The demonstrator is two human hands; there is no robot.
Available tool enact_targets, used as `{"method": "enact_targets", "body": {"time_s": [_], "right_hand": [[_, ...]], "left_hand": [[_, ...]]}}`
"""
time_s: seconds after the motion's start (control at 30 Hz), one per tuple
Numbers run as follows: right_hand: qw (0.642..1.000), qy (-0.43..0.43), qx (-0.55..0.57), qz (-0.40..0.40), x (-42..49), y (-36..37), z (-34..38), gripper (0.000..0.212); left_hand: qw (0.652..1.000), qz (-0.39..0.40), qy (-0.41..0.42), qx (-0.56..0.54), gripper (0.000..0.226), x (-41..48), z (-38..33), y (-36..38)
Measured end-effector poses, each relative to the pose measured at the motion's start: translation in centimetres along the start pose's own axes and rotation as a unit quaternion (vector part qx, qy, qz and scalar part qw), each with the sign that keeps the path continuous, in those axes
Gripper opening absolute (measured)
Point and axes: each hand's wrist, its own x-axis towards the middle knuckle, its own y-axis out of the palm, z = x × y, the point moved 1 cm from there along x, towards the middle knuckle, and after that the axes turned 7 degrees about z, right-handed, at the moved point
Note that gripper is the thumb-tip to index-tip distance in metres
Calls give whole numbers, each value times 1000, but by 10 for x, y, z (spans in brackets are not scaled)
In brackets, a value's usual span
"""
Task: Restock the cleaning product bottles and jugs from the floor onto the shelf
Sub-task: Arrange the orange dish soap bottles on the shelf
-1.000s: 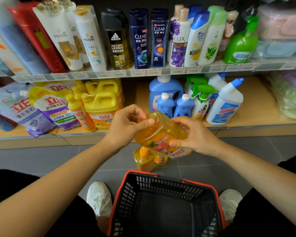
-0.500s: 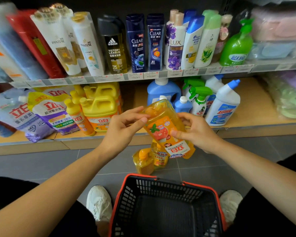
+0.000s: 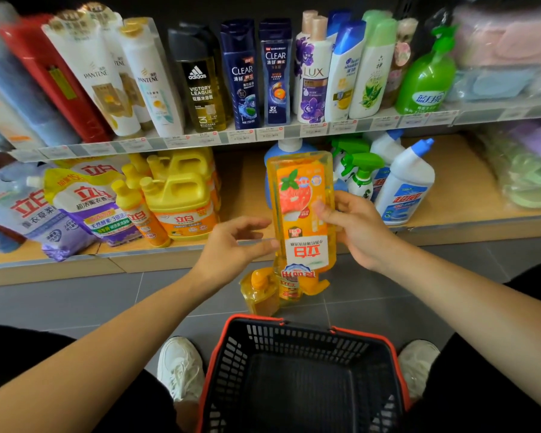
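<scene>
While the right hand (image 3: pixel 356 232) grips the bottle (image 3: pixel 300 207) above the basket's (image 3: pixel 369 334) far rim, thumb pressed on the label and the other fingers curled behind, the bottle hangs upside down (its print reads inverted, cap end lowest) in front of the lower shelf (image 3: pixel 469 195). The left hand (image 3: pixel 231 245), beyond the basket's far left corner, holds nothing. Its fingers are loosely spread, the forefinger tip at the bottle's left edge, though whether it touches cannot be told. Two small bottles (image 3: pixel 260 292) sit on the floor just beyond the basket's far rim, under the held one. Yellow jugs (image 3: pixel 181 198) sit on the shelf, well beyond the basket's left side.
</scene>
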Motion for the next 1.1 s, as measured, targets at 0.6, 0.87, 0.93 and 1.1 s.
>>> {"method": "enact_targets", "body": {"time_s": [0.6,0.87,0.93,1.1], "right_hand": [[988,53,144,-31,13,-21,16,49],[975,90,176,-103,13,-22,0,38],[969,100,195,-114,14,-22,-1,37],[960,97,233,-125,16,-21,-2,31]], "left_hand": [[988,20,-62,-143,34,7,-1,6],[981,-65,-111,-148,12,13,5,-6],[978,-52,-151,-132,17,10,9,-2],[961,66,-229,-142,39,0,14,11]]}}
